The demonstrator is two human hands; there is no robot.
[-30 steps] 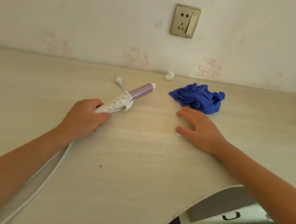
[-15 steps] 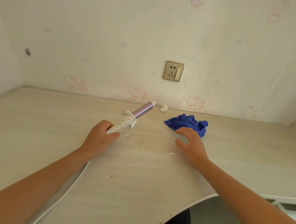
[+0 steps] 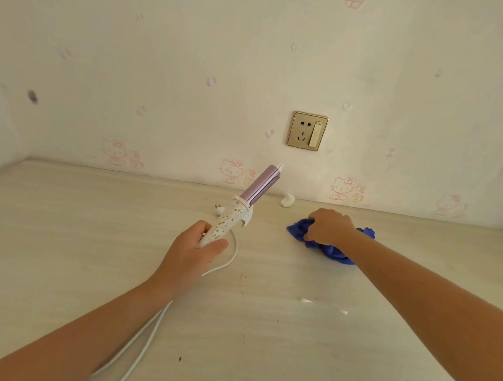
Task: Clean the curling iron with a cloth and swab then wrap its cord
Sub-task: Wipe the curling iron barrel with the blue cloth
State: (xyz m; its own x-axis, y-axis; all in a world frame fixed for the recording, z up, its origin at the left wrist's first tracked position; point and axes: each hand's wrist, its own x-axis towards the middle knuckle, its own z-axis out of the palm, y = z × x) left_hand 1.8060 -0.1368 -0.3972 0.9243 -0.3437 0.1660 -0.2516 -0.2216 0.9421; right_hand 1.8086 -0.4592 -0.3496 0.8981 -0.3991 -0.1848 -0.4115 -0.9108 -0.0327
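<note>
A room in a home is shown, seemingly a bedroom. The wall is covered in pale wallpaper printed with faded pink cartoon cats, which are ranged in a row at 12 o'clock, just above the desk. A gold-framed wall socket with a switch is set into the wall at 1 o'clock. A pale wood-grain desk is fitted into the corner at 10 o'clock, and its front edge is cut in a curve at 5 o'clock. A curling iron, a household grooming tool, is held above the desk, and a blue cloth is seen at 2 o'clock.
</note>
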